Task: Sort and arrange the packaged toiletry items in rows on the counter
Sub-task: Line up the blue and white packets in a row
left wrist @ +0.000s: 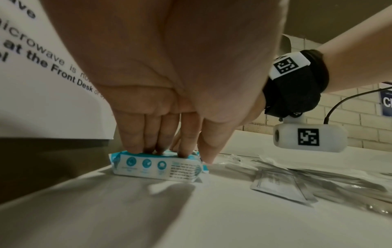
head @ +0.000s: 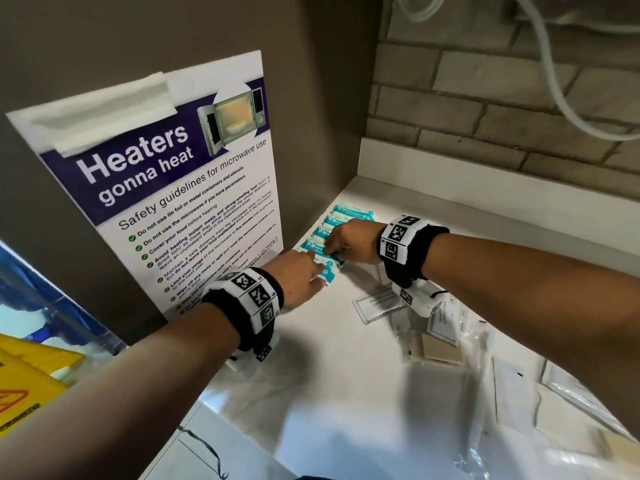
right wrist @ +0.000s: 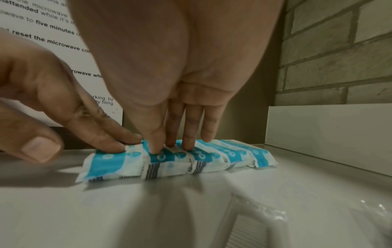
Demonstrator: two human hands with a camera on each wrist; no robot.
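A row of several teal-and-white toiletry packets (head: 348, 212) (right wrist: 220, 156) lies side by side on the white counter (head: 329, 368), along the left wall. My left hand (head: 317, 271) (left wrist: 161, 149) presses its straight fingers down on top of the nearest packet (left wrist: 157, 167) (right wrist: 106, 165) at the front end of the row. My right hand (head: 336, 244) (right wrist: 176, 144) reaches from the right, and its straight fingertips press on the packets just behind. Neither hand curls round anything.
White shampoo sachets (head: 379, 304) (left wrist: 275, 184) and clear bags with beige items (head: 440, 348) lie scattered to the right. A microwave safety poster (head: 180, 188) leans on the left wall. A white upstand (head: 450, 161) and brick wall close the back. A yellow sign (head: 27, 375) stands below left.
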